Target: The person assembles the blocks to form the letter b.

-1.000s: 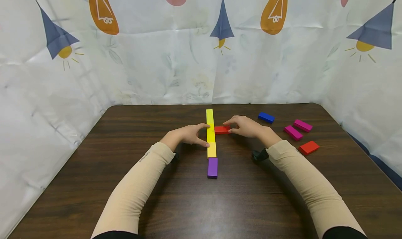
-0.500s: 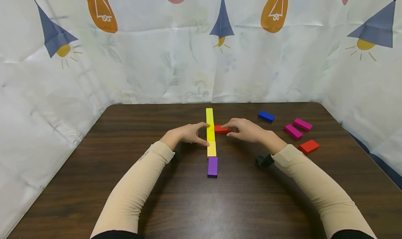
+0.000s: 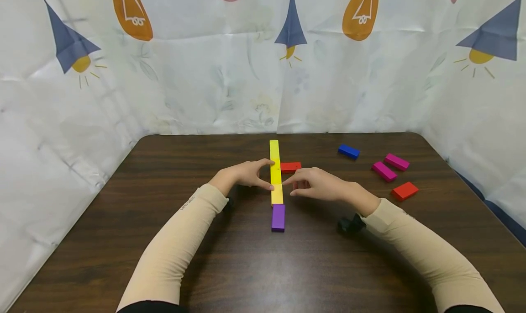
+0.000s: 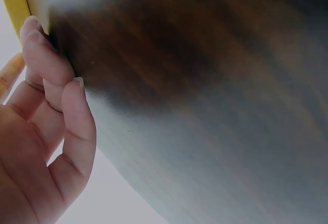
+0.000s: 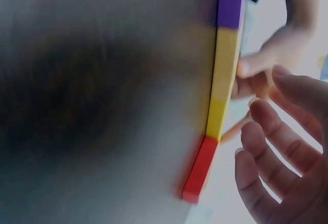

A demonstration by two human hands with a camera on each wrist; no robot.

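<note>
A straight column of blocks runs toward me in the head view: a pale yellow block point(image 3: 274, 149), a yellow block point(image 3: 276, 173), a light orange-yellow block point(image 3: 277, 195) and a purple block point(image 3: 278, 217). Against the column's right side lies a red block point(image 3: 290, 167), crosswise. My left hand point(image 3: 246, 173) touches the column's left side, index finger and thumb spread apart at the yellow blocks. On the other side is my right hand point(image 3: 318, 184), its index fingertip right at the column's edge below the red block. In the right wrist view its fingers hold nothing.
Toward the right of the dark wooden table point(image 3: 164, 212) lie a blue block point(image 3: 349, 151), two magenta blocks point(image 3: 384, 171) and another red block point(image 3: 404, 191). A patterned white curtain point(image 3: 205, 89) hangs behind the table.
My right hand has left the red block's right end and moved toward me, then left to the column's edge. My left hand has stayed at the yellow blocks.
</note>
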